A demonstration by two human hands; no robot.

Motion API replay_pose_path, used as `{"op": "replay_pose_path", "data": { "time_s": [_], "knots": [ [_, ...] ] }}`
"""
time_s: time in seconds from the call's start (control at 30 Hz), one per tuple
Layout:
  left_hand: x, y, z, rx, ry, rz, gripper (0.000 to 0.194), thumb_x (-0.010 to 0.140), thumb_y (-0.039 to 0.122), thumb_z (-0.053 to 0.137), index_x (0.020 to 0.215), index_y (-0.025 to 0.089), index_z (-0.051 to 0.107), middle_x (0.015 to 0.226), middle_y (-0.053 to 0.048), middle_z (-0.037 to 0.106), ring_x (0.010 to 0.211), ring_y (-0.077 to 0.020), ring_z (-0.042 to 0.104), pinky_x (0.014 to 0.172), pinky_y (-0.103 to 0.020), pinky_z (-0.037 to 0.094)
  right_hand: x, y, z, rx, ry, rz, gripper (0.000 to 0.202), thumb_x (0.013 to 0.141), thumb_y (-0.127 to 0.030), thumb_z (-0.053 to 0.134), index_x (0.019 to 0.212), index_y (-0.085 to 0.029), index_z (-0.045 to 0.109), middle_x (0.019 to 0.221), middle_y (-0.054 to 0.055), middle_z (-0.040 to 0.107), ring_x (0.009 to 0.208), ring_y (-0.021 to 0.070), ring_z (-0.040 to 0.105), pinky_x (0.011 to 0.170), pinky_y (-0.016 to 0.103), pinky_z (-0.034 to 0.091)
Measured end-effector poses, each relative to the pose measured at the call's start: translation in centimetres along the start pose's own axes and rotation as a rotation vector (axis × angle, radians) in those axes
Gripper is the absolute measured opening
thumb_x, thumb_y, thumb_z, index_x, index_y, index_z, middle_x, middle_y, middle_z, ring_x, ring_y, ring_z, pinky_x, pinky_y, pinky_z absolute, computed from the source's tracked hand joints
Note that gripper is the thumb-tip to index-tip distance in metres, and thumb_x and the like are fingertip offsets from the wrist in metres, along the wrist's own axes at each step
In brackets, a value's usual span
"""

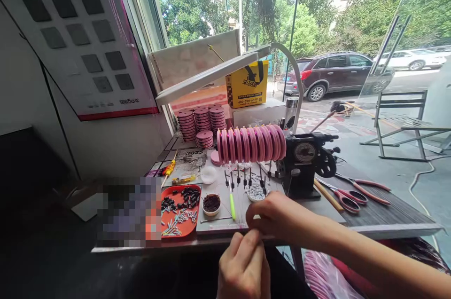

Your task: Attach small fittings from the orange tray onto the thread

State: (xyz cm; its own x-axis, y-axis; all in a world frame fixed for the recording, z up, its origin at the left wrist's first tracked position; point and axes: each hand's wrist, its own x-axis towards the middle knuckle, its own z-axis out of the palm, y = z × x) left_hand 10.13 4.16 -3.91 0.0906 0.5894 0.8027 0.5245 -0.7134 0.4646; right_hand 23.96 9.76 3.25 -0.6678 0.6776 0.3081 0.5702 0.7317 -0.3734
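Note:
At the table's front edge my left hand (243, 261) is closed, its fingers curled together. Just above and to its right, my right hand (269, 214) pinches close to the left fingertips. Whatever the fingers hold is hidden or too thin to make out. Thin pinkish line (241, 224) shows beside the hands. Behind them, a row of pink spools (252, 144) sits on the shaft of a black winding machine (305, 153). Several small black clips (250, 179) hang below the spools on fine lines. A white bowl of small grey beads (256, 191) stands behind my right hand.
Left of the hands are a green-handled tool (232, 206), a bowl of dark bits (211, 205) and a red tray (195, 228) of small parts. Scissors (348, 199) and pliers (373, 186) lie right. Stacked pink spools (202, 122) and a white lamp (211, 75) stand behind.

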Motion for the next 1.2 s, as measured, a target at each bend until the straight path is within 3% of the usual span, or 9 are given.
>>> {"op": "replay_pose_path", "data": {
  "time_s": [0.1, 0.2, 0.4, 0.53, 0.6, 0.77, 0.93, 1.1, 1.2],
  "knots": [
    [0.5, -0.4, -0.4, -0.147, -0.097, -0.152, 0.021, 0.075, 0.004, 0.051, 0.069, 0.019, 0.064, 0.072, -0.007, 0.067, 0.057, -0.0153, 0.055, 0.054, -0.024, 0.041, -0.4, -0.5, -0.7, -0.002, 0.099, 0.008, 0.014, 0.085, -0.009, 0.053, 0.077, -0.016, 0.062, 0.070, 0.001, 0.062, 0.060, 0.0135, 0.055, 0.058, 0.021, 0.042],
    [0.9, -0.3, -0.8, -0.265, -0.185, -0.342, 0.018, 0.076, 0.012, 0.054, 0.061, 0.019, 0.059, 0.071, -0.004, 0.064, 0.042, -0.0079, 0.039, 0.040, -0.023, 0.029, -1.4, -1.2, -0.7, 0.062, 0.182, -0.054, 0.018, 0.091, -0.014, 0.037, 0.087, -0.017, 0.054, 0.096, 0.010, 0.056, 0.082, 0.0190, 0.052, 0.074, 0.032, 0.043],
    [1.7, 0.6, -1.1, -0.378, -0.240, -0.476, 0.015, 0.071, 0.014, 0.055, 0.058, 0.017, 0.062, 0.061, -0.002, 0.056, 0.049, -0.0102, 0.039, 0.048, -0.024, 0.028, -3.1, -1.8, 0.5, 0.304, 0.092, -0.089, 0.016, 0.084, -0.008, 0.034, 0.075, -0.021, 0.038, 0.079, 0.001, 0.048, 0.064, 0.0136, 0.045, 0.057, 0.023, 0.039],
    [2.6, 0.6, -0.7, -0.729, -0.387, -0.982, 0.009, 0.057, 0.013, 0.057, 0.049, 0.016, 0.059, 0.050, 0.002, 0.049, 0.048, -0.0096, 0.038, 0.048, -0.024, 0.024, -4.4, -1.8, 0.7, 0.066, 0.118, -0.182, 0.020, 0.070, -0.003, 0.039, 0.076, -0.020, 0.048, 0.078, 0.002, 0.052, 0.068, 0.0154, 0.049, 0.058, 0.025, 0.040],
    [2.9, 0.4, -0.5, -0.861, -0.460, -1.201, 0.004, 0.052, 0.014, 0.055, 0.048, 0.016, 0.057, 0.044, 0.005, 0.043, 0.042, -0.0072, 0.033, 0.045, -0.024, 0.020, -5.2, -1.6, 0.9, -0.173, 0.078, -0.302, 0.022, 0.071, -0.002, 0.042, 0.078, -0.019, 0.054, 0.076, 0.002, 0.055, 0.064, 0.0164, 0.048, 0.055, 0.028, 0.039],
    [3.0, 0.4, -0.4, -1.025, -0.498, -1.434, 0.007, 0.047, 0.017, 0.058, 0.053, 0.015, 0.055, 0.050, 0.005, 0.045, 0.045, -0.0049, 0.035, 0.046, -0.020, 0.021, -6.8, -0.9, 2.1, -0.370, 0.063, -0.436, 0.032, 0.090, -0.003, 0.032, 0.084, -0.011, 0.062, 0.066, 0.002, 0.055, 0.054, 0.0161, 0.043, 0.053, 0.033, 0.035],
    [3.2, 0.8, -0.5, -1.008, -0.469, -1.414, 0.010, 0.047, 0.017, 0.062, 0.055, 0.013, 0.059, 0.059, 0.002, 0.054, 0.045, -0.0046, 0.037, 0.046, -0.022, 0.020, -6.8, -1.2, 1.9, -0.238, 0.156, -0.458, 0.051, 0.100, -0.011, 0.011, 0.088, -0.010, 0.061, 0.067, 0.005, 0.059, 0.057, 0.0169, 0.045, 0.056, 0.033, 0.035],
    [3.4, 0.9, -0.9, -0.700, -0.470, -1.039, 0.004, 0.058, 0.017, 0.063, 0.056, 0.014, 0.063, 0.065, -0.001, 0.059, 0.052, -0.0089, 0.042, 0.050, -0.024, 0.026, -6.3, -2.4, 0.9, -0.029, 0.123, -0.265, 0.049, 0.104, -0.027, 0.014, 0.079, -0.018, 0.055, 0.069, -0.001, 0.061, 0.065, 0.0146, 0.048, 0.064, 0.029, 0.036],
    [3.5, 0.9, -1.1, -0.815, -0.465, -1.118, 0.001, 0.055, 0.014, 0.063, 0.054, 0.013, 0.063, 0.065, 0.000, 0.060, 0.049, -0.0073, 0.041, 0.048, -0.023, 0.025, -6.3, -2.6, 1.0, 0.017, 0.071, -0.228, 0.045, 0.105, -0.029, 0.018, 0.076, -0.020, 0.052, 0.069, -0.002, 0.061, 0.069, 0.0136, 0.050, 0.070, 0.029, 0.036]
  ]
}}
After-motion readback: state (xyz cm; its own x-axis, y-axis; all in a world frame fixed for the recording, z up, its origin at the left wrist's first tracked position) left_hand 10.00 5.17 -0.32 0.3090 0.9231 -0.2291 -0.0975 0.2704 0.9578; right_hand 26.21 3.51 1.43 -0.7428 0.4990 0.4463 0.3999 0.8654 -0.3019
